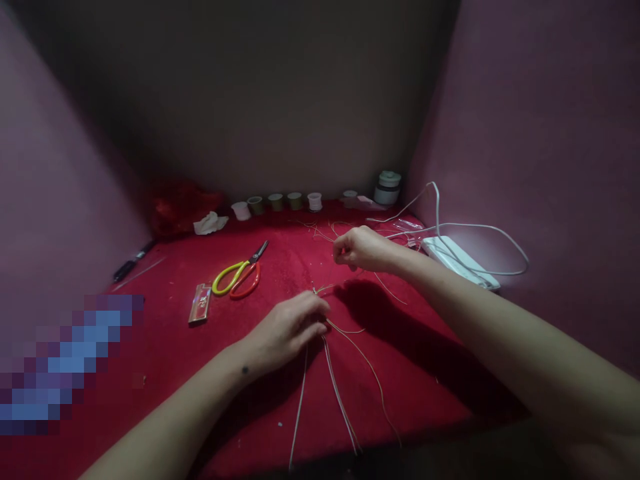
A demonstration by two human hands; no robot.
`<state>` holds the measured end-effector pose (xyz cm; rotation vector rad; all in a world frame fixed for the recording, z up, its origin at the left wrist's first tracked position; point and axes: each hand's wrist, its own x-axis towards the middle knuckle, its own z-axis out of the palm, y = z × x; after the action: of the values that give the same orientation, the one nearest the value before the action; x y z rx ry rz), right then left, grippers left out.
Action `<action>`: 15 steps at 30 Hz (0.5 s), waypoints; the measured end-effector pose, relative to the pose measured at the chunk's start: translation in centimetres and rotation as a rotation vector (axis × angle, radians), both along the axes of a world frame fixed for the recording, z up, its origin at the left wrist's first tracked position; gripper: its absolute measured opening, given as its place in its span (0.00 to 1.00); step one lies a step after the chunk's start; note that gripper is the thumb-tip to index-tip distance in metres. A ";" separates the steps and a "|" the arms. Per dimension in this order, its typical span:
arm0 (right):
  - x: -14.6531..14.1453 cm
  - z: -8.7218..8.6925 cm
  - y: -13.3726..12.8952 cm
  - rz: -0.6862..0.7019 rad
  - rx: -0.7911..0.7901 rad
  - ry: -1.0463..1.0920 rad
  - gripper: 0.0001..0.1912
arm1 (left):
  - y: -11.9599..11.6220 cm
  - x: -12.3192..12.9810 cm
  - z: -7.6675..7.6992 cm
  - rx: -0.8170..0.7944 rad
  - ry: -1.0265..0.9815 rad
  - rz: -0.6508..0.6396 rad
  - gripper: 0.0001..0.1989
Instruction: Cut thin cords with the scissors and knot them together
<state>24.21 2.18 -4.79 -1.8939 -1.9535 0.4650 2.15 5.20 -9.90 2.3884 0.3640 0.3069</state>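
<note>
My left hand (pixel 297 325) rests low over the red cloth (pixel 240 420), its fingers closed on the thin cords (pixel 331 370) where they come together. Several pale and tan cord ends fan out from under it toward the table's front edge. Raised above the cloth, farther back and to the right, my right hand (pixel 361 248) is closed in a pinch; thin strands pass near it, but what lies between its fingertips is too small to make out.
Yellow-and-red-handled scissors (pixel 241 275) and a small packet (pixel 200 305) lie left. Several spools (pixel 276 202), a jar (pixel 387 189) and red plastic (pixel 180 208) line the back. A white power strip (pixel 457 262) with a looping cable is at right, a black pen (pixel 131 265) far left.
</note>
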 end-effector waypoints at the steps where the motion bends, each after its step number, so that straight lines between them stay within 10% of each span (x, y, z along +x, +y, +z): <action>1: -0.1 -0.1 -0.1 -0.002 0.009 0.004 0.08 | 0.2 0.2 0.0 -0.062 -0.050 0.093 0.07; 5: -0.7 0.0 -0.6 0.009 0.025 0.037 0.08 | 1.3 1.6 0.3 -0.147 -0.154 0.409 0.13; 9: -1.3 0.3 -1.1 0.026 0.029 0.072 0.09 | 1.6 4.1 1.8 -0.252 -0.049 0.422 0.21; 15: -1.3 0.5 -1.6 -0.001 0.037 0.011 0.07 | 0.4 6.3 1.4 -0.623 -0.062 0.421 0.07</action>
<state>22.86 0.62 -4.33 -1.8659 -1.9403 0.4348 8.46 5.59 -8.46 1.6773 0.8065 0.3882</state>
